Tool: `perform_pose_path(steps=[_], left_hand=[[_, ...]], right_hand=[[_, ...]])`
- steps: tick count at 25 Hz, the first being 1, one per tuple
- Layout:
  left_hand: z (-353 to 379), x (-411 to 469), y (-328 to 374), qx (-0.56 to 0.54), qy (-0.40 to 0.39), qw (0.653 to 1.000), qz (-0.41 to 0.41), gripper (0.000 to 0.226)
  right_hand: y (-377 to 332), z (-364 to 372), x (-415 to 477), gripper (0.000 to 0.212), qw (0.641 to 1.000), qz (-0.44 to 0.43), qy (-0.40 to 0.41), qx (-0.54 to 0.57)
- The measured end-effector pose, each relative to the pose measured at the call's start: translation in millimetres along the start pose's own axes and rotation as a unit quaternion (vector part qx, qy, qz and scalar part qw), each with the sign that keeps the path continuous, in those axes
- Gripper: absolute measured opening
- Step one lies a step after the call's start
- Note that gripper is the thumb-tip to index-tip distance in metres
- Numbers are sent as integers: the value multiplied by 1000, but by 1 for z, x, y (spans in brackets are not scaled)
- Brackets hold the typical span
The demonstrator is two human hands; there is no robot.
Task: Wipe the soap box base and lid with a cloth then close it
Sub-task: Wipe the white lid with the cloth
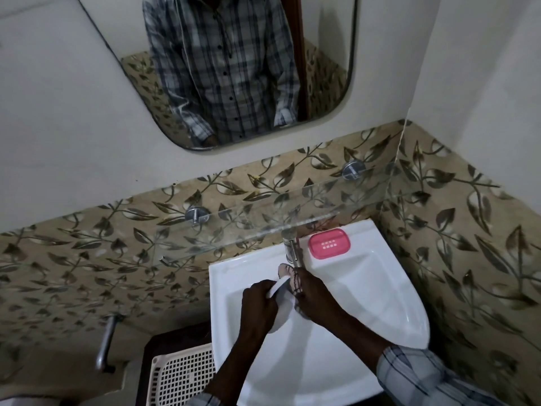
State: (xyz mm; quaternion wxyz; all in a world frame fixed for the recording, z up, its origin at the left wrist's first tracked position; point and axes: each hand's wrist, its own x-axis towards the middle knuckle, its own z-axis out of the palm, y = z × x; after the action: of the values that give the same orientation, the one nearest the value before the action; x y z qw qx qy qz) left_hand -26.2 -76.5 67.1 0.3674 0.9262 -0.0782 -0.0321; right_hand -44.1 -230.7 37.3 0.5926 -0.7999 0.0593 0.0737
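Gripping smooth white lid (277, 317), left hand (257, 300) curls round its edge; right hand (317, 300) pinches net-patterned cloth (288, 272) against it. Pink rounded base (329, 244) lies beyond right hand, beside steel tap (293, 253).

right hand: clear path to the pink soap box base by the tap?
Probably yes. The pink soap box base sits uncovered on the sink ledge just beyond the right hand; the tap stands beside the route, not across it. But that hand holds the cloth against the white lid.
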Motion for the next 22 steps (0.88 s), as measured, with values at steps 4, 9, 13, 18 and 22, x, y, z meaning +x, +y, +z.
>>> perform_pose_path(steps=[4, 9, 13, 18, 22], left_hand=[[6, -8, -4, -63, 37, 997, -36, 16], [-4, 7, 1, 16, -21, 999, 26, 29], [5, -9, 4, -86, 62, 994, -7, 27], [18, -18, 18, -172, 231, 956, -47, 22], [18, -21, 20, -216, 199, 951, -101, 11]], right_hand=[[-16, 9, 3, 41, 992, 25, 59, -108], [-22, 5, -4, 38, 881, -296, 99, -356], [-39, 5, -6, 47, 983, -33, 107, -146], [-52, 24, -2, 21, 967, 183, 180, -1], [-47, 33, -12, 11, 972, 198, 123, -31]])
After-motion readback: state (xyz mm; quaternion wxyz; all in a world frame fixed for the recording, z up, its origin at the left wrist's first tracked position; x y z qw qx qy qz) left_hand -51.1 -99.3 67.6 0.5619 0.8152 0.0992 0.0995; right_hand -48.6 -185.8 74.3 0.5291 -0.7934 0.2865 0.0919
